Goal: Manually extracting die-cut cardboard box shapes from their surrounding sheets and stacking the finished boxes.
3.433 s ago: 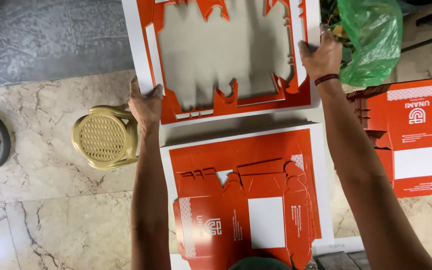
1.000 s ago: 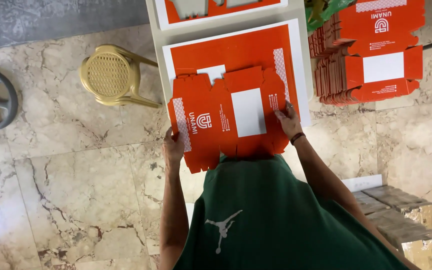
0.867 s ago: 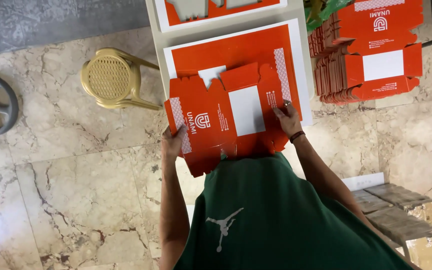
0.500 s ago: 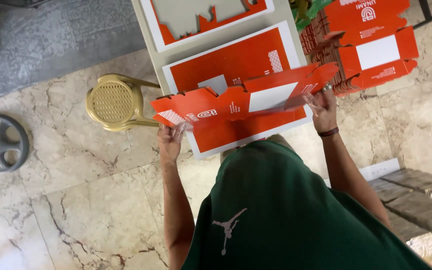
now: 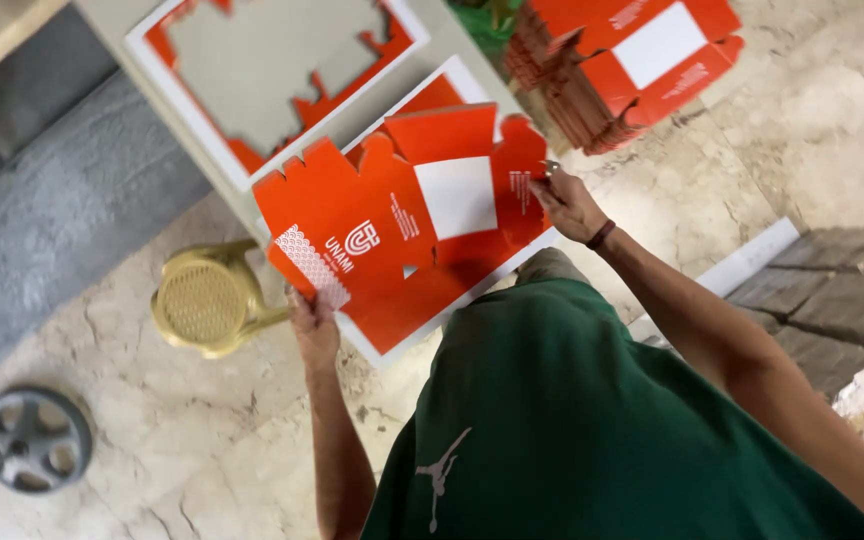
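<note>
I hold a flat orange die-cut box blank with a white square panel, lifted above the work table. My left hand grips its lower left edge. My right hand holds its right edge, a dark band on the wrist. Under the blank lies an orange printed sheet with a white border on the grey table. Further up the table rests a leftover orange frame sheet with its middle punched out.
A stack of orange and white box blanks sits on the floor to the right. A yellow plastic stool stands left of the table, and a grey wheel lies at the lower left. White strip and wooden slats lie to the right.
The punched-out frame sheet was pushed up the table earlier. Since then I have lifted the box blank off the sheet and turned it in both hands; the view has tilted.
</note>
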